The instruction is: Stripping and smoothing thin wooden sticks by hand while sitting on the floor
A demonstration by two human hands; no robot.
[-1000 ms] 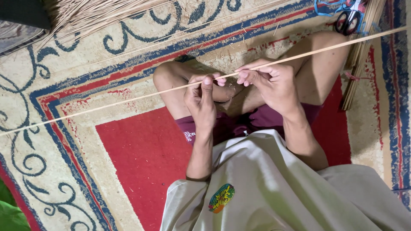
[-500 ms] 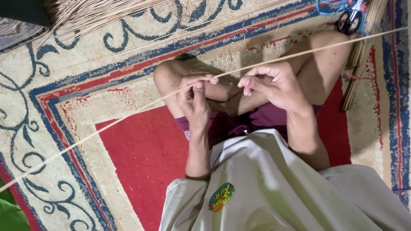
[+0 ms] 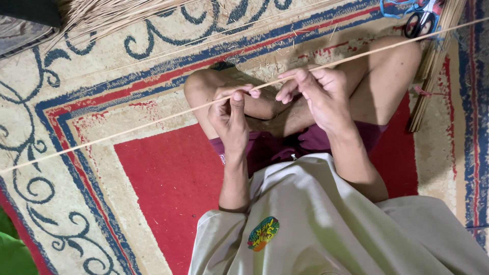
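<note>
I sit cross-legged on a patterned rug (image 3: 153,203). A long thin pale stick (image 3: 127,130) runs across the view from the lower left to the upper right. My left hand (image 3: 230,114) pinches it between thumb and fingers above my left knee. My right hand (image 3: 318,91) grips the same stick a little further right, fingers curled around it. The two hands are a short gap apart on the stick.
A heap of dry straw-like fibres (image 3: 112,15) lies at the top left. A bundle of sticks (image 3: 433,66) rests along the right, beside scissors (image 3: 423,18) with dark handles at the top right. A green object (image 3: 10,249) shows at the lower left corner.
The stick's left end dipped lower and has come back up somewhat. Both hands kept their hold, shifting slightly along it.
</note>
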